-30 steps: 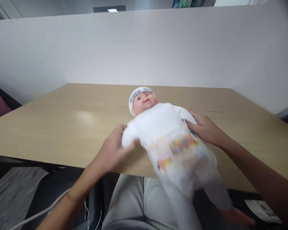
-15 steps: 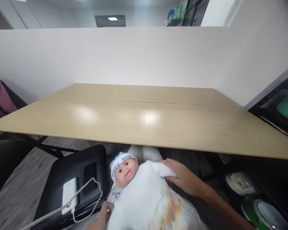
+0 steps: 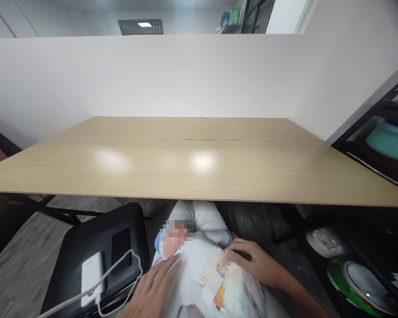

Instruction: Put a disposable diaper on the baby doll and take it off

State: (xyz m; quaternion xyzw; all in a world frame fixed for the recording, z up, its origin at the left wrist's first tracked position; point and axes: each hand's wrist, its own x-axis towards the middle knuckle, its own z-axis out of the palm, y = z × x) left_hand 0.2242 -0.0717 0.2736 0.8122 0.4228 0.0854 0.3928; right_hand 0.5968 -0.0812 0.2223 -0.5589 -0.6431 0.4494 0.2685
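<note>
A baby doll (image 3: 202, 274) in white clothes, a blue-banded cap and a colourful nappy lies on my lap below the table edge. My left hand (image 3: 152, 289) rests flat on the doll's chest, fingers stretched toward its head. My right hand (image 3: 255, 263) lies on the doll's side at the nappy's colourful band (image 3: 223, 274), fingers curled on the fabric. The doll's legs are out of view at the bottom.
A light wooden table (image 3: 199, 163) spans the view, backed by a white partition. A black chair (image 3: 96, 256) at my left carries a white power bank (image 3: 90, 276), a dark phone (image 3: 120, 247) and a white cable. Shelves on the right hold bowls (image 3: 368, 287) and a teal tub (image 3: 389, 139).
The doll came off the table and down onto my lap. Since half a second ago my left hand moved up onto its chest and my right hand shifted to the nappy.
</note>
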